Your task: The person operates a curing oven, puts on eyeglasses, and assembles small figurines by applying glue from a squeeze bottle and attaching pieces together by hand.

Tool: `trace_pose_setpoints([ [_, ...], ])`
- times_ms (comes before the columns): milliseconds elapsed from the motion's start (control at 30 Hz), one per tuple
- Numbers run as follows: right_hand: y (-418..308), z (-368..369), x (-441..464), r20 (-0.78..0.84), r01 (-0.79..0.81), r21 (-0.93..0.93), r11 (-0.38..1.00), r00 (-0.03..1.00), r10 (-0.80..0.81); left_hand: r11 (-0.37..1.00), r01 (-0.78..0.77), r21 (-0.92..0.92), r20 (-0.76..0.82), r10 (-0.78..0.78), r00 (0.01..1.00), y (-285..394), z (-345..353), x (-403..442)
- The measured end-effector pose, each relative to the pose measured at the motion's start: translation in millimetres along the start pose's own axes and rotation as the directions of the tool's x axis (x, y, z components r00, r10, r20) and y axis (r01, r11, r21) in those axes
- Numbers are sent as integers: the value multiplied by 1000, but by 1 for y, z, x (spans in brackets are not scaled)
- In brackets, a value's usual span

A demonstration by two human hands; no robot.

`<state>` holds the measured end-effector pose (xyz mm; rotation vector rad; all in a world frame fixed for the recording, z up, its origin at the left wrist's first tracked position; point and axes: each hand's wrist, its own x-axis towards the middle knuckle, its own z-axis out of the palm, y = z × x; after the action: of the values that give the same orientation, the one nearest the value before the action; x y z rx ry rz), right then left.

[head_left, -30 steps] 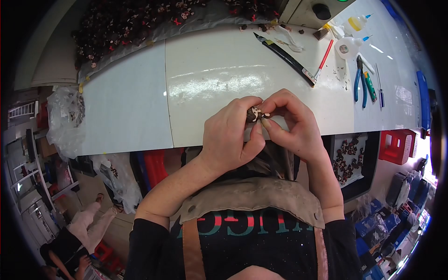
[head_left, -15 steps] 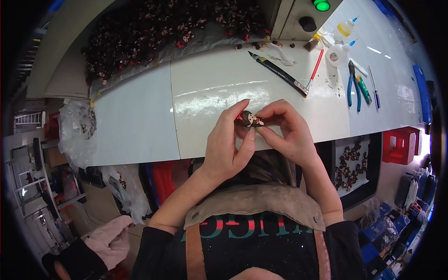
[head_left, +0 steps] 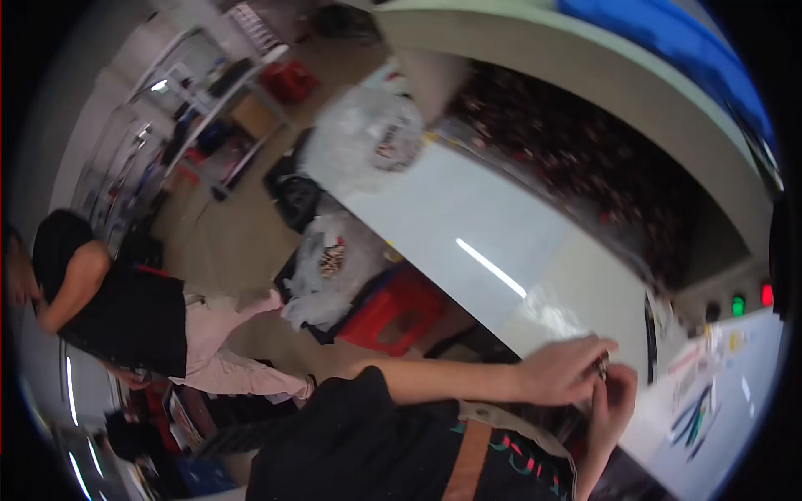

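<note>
the left hand (head_left: 561,372) and the right hand (head_left: 618,397) met over the near right part of the scene, both grasping one small dark figure (head_left: 601,366) between their fingertips. the figure sat in the gap where the fingers came together, close to the edge of the white table (head_left: 510,230) and mostly covered by the fingers; blur hid its details. the left forearm reached in from the left, while the right arm came up from the near side.

along the far right side of the table lay a heap of dark little figures (head_left: 568,142), too blurred to count, under a pale curved hood (head_left: 576,37). a green light (head_left: 738,306) and a red light (head_left: 767,294) glowed at the right, and the pliers (head_left: 695,422) lay on the table to the right of the hands.

at the left end of the table was a clear plastic bag (head_left: 347,146). below the table's left edge, another plastic bag (head_left: 313,288) with small things in it stood beside a red bin (head_left: 401,313). farther left, another person (head_left: 138,317) in a black top and pink trousers bent forward, with a metal shelf (head_left: 188,138) at the far left behind.
</note>
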<state>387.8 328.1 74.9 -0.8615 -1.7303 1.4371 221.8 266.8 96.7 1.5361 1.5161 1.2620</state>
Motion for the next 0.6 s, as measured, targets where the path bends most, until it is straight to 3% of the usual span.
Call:
trace_pose_setpoints([
  [33, 3, -1, 2, 25, 19, 32, 999, 999, -20, 999, 44, -24, 19, -44, 999, 3, -2, 0],
  [167, 1, -1, 1, 3, 12, 32, 999, 1000, -12, 997, -70, -13, -21, 70, 997, -2, -1, -1],
  [200, 1, 0, 1, -5, -3, 41, 999, 1000, 3, 1000, -17, -23, 29, 17, 999, 1, -4, -1],
  [400, -5, 5, -1, -42, -6, 82, 997, 999, 10, 999, -26, -31, 26, 27, 999, 5, -6, -3],
  [533, 3, 3, -1, -39, 42, 14, 999, 998, -41, 998, 42, -53, 24, -41, 999, 4, -3, -1],
  [600, 3, 0, -5, -65, -18, -101, 995, 998, 11, 995, 86, -50, 76, -82, 994, -1, 0, 3],
])
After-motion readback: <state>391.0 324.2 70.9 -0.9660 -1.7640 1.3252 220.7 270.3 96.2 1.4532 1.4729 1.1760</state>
